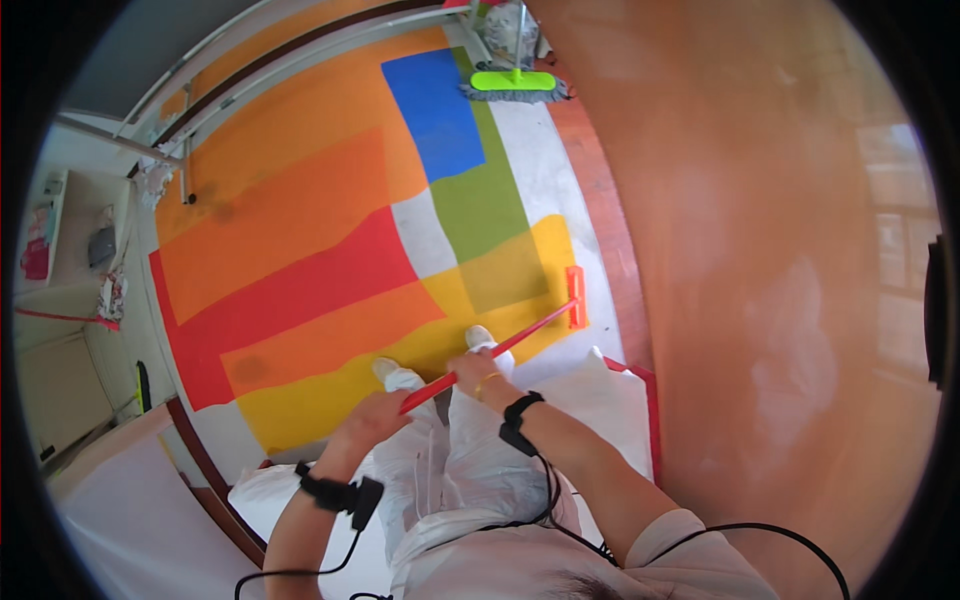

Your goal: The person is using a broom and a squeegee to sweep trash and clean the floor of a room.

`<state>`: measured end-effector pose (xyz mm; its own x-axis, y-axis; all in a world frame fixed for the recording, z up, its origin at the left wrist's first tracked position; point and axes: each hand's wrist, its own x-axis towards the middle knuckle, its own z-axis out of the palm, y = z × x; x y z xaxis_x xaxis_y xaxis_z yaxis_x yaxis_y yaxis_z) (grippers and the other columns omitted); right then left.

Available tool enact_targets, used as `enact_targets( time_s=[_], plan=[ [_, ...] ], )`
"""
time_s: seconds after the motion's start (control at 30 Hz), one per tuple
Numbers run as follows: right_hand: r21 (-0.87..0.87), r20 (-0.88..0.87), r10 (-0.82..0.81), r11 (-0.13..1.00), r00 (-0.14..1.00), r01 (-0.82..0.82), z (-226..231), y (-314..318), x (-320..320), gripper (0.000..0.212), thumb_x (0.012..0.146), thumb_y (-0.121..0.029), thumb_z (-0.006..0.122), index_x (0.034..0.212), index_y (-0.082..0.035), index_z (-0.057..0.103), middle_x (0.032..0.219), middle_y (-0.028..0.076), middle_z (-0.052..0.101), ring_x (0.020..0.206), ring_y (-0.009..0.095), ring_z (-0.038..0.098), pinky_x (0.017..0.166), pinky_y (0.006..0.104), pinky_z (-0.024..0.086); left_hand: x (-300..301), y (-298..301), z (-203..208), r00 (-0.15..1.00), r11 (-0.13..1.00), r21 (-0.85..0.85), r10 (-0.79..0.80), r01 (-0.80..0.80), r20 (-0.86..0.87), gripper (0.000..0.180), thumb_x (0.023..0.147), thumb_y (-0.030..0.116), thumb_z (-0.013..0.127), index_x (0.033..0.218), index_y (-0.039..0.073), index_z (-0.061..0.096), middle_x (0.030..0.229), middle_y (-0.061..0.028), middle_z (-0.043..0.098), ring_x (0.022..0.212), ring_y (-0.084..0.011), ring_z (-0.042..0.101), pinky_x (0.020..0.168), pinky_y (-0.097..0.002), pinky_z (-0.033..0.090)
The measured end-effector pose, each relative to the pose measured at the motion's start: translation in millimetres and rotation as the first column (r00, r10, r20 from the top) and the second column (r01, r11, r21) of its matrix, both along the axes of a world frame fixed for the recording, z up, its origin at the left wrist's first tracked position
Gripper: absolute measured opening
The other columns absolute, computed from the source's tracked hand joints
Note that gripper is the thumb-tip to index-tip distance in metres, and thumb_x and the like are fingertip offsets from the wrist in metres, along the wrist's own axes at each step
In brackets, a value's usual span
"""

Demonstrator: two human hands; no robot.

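Note:
Both my hands are closed around the red pole of a long-handled floor tool [536, 328]. My left hand [375, 420] grips its near end, in front of my left leg. Farther along the pole, my right hand [474, 372] wraps round it. The pole slants away to the right and ends in a narrow orange-red head [575, 297], resting at the right edge of the yellow part of a multicoloured floor mat [300, 290]. Whether that head carries bristles, a pad or a blade I cannot tell. My shoes stand on the yellow band.
A mop with a lime-green head [515, 80] stands at the far right corner of the mat. Along my right runs a glossy brown panel [760, 250]. A metal-legged frame [185, 150] is at the far left. Shelves [45, 230] line the left, and white-covered surfaces [140, 510] are near me.

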<state>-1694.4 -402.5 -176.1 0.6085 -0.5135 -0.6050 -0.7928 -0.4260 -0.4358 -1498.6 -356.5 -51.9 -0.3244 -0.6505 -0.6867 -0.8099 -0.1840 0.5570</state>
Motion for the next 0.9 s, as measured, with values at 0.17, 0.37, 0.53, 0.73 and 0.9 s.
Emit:
enact_targets(
  time_s=[0.17,0.37,0.53,0.73,0.9],
  plan=[
    [0.005,-0.169,-0.155,0.987,0.973,0.158,-19,-26,-134,0.014,0.071,-0.014,0.046,0.077,-0.014,0.059,0.077,0.008,0.06,0.08,0.022,0.056,0.075,0.0386,0.032,-126,-55,-43,0.985,0.991,-0.024,-0.132,0.13,-0.113,0.022,0.069,0.02,0.057,0.084,0.004,0.051,0.077,-0.0165,0.057,0.076,-0.0331,0.054,0.067,-0.0402,0.043],
    [-0.121,-0.013,-0.235,0.965,0.972,0.232,-34,-19,-198,0.005,0.067,-0.014,0.052,0.069,-0.015,0.057,0.067,0.006,0.058,0.076,0.023,0.054,0.073,0.0366,0.033,-201,-47,-51,0.997,0.999,0.038,-0.029,0.032,-0.066,0.021,0.07,0.019,0.057,0.084,0.005,0.048,0.074,-0.0179,0.056,0.074,-0.0332,0.055,0.064,-0.0417,0.043],
    [0.002,0.125,-0.314,0.949,0.941,0.317,-26,-20,-93,0.006,0.066,-0.013,0.051,0.066,-0.011,0.057,0.066,0.011,0.056,0.071,0.029,0.055,0.061,0.0379,0.041,-103,-47,-6,0.987,0.996,0.025,-0.083,0.081,0.14,0.024,0.07,0.015,0.056,0.091,0.003,0.052,0.082,-0.0168,0.057,0.078,-0.0338,0.054,0.067,-0.0397,0.043],
    [-0.079,0.592,-0.02,0.993,0.806,0.082,50,-13,55,0.01,0.062,-0.01,0.053,0.071,-0.008,0.054,0.07,0.01,0.058,0.074,0.025,0.055,0.073,0.0371,0.036,-11,-19,136,0.885,0.95,0.174,0.161,-0.259,0.436,0.041,0.068,0.011,0.059,0.105,0.002,0.045,0.087,-0.0187,0.056,0.086,-0.0334,0.052,0.077,-0.0392,0.04],
    [-0.016,0.565,0.073,0.997,0.822,-0.077,67,-4,76,0.016,0.055,-0.012,0.058,0.069,-0.008,0.054,0.069,0.008,0.058,0.074,0.024,0.055,0.073,0.0348,0.033,-7,-3,160,0.864,0.9,0.173,0.308,-0.4,0.398,0.035,0.07,0.013,0.057,0.103,0.003,0.047,0.083,-0.0188,0.057,0.08,-0.0346,0.053,0.075,-0.0384,0.04]
  ],
)
